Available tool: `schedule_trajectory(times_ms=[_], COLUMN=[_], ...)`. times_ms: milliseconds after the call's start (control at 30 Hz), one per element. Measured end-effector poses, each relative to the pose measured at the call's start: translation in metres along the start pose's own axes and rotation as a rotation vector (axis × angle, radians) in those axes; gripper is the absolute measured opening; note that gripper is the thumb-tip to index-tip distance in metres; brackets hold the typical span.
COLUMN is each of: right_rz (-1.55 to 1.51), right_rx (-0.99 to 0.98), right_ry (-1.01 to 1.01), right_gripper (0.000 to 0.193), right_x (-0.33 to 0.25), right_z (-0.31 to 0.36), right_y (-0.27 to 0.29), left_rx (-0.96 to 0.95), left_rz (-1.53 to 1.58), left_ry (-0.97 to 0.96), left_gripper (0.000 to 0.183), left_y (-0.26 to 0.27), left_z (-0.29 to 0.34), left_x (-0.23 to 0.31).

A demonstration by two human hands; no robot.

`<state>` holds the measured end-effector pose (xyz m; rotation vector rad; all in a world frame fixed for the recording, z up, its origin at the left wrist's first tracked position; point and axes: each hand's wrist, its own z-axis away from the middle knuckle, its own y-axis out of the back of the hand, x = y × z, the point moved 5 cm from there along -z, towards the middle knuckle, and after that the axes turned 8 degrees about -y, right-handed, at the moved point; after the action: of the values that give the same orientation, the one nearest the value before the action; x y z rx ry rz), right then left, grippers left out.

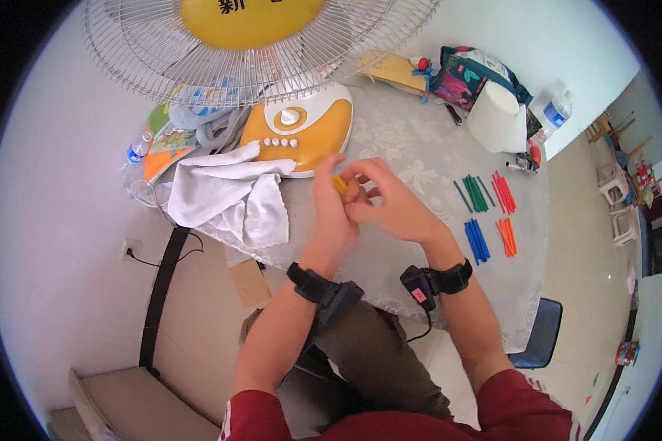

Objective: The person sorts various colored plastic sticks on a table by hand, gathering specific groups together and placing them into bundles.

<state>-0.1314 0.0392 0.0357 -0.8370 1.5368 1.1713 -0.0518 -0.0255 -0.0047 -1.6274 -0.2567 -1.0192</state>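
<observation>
My left hand (331,202) and my right hand (393,206) meet above the table, close to the fan's orange base. Between them shows a short end of something yellow (339,184), perhaps sticks like the others on the table; most of it is hidden by the fingers. The left hand is closed round it, while the right fingers curl in and pinch at the same spot. To the right lie sorted groups of thin sticks: green (475,194), red (504,192), blue (477,242) and orange (507,237).
A standing fan (298,140) with a wire guard rises at the back. Left of it lie a white cloth (232,195) and a bottle (137,151). A paper roll (496,117), a dark green packet (478,73) and another bottle (555,114) stand along the far right of the table (412,287).
</observation>
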Motion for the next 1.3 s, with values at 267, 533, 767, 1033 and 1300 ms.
schedule_trajectory(times_ms=[267,533,767,1033,1300], right_rz=[0.451,0.192,-0.21,-0.84,-0.896], right_rx=[-0.066,0.127,0.149,0.014,0.174], right_ry=[0.122,0.092,-0.217,-0.302,-0.222], right_gripper=[0.025,0.022,0.02,0.018,0.017], right_x=[-0.026,-0.022,-0.006,0.026,0.027], right_z=[-0.015,-0.008,-0.008,-0.008,-0.009], right_y=[-0.014,-0.033,-0.036,-0.033,-0.016], left_rx=[-0.142,-0.126,-0.044,-0.24,-0.233], left_rz=[-0.126,-0.053,-0.04,-0.12,-0.224], left_ry=[0.106,0.218,0.132,0.347,0.355], left_gripper=[0.054,0.069,0.053,0.037,0.034], left_y=[0.014,0.009,0.018,0.014,0.012], left_z=[0.002,0.008,0.003,0.014,0.012], left_x=[0.021,0.032,0.032,0.014,0.005])
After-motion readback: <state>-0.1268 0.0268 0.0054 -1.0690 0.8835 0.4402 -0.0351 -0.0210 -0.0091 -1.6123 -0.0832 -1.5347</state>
